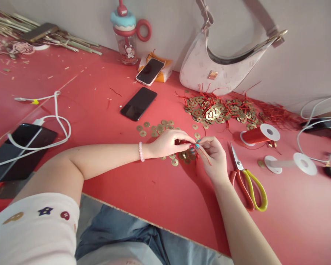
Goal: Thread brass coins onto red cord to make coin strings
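Observation:
My left hand (171, 142) and my right hand (213, 154) meet at the fingertips over the red table. Both are closed in a pinch on a thin red cord (205, 155), whose end hangs past my right thumb. Whether a coin is threaded between the fingertips is hidden. Below and around my left hand lie loose brass coins with center holes (174, 162). Behind my hands is a heap of coins tied with red cord (212, 110). Right of my right hand lie scissors (244, 176) with one red and one yellow handle, blades slightly apart.
A spool of red cord (255, 135) and a bare white spool (305, 163) lie at right. Two phones (139, 103), a tumbler (126, 44) and a white handbag (217, 73) stand or lie toward the wall. A white cable (63, 119) and power bank are at left.

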Demonstrator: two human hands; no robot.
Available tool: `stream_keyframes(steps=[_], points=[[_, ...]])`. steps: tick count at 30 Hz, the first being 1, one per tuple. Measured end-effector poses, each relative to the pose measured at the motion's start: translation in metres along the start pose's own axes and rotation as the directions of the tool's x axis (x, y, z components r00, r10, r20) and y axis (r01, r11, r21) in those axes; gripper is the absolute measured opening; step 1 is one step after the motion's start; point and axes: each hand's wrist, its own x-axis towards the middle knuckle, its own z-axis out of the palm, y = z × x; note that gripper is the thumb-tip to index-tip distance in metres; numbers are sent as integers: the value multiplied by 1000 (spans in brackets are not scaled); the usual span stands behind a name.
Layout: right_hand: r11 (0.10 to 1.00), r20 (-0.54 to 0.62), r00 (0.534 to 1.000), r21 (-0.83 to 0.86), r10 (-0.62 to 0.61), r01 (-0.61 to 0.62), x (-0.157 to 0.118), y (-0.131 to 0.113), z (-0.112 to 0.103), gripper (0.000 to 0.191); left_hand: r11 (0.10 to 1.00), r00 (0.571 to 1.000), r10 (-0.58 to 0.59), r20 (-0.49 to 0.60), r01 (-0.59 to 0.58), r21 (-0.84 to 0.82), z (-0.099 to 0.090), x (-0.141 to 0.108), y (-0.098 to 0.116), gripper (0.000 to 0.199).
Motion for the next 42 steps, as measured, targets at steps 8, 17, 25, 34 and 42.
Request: stream_keyframes(steps=[8,17,25,34,42], points=[[961,-91,982,-237,-166,141,-2,-3,2,3,994,994,-103,-38,102,-41,-2,2,4,15],[959,-150,973,-249,-174,133,-2,-7,1,5,988,993,-116,15,117,-96,0,1,3,16],[930,-170,973,-358,-156,87,-3,-5,0,11,930,967,-214,135,244,-275,-1,1,-1,21],[924,-81,984,-362,-161,121,0,-1,1,5,862,980,-157,122,197,-467,-3,4,0,13],[997,-101,993,-36,67,-71,-7,-1,16,15,867,964,-265,-12,233,-441,-2,4,-1,17]])
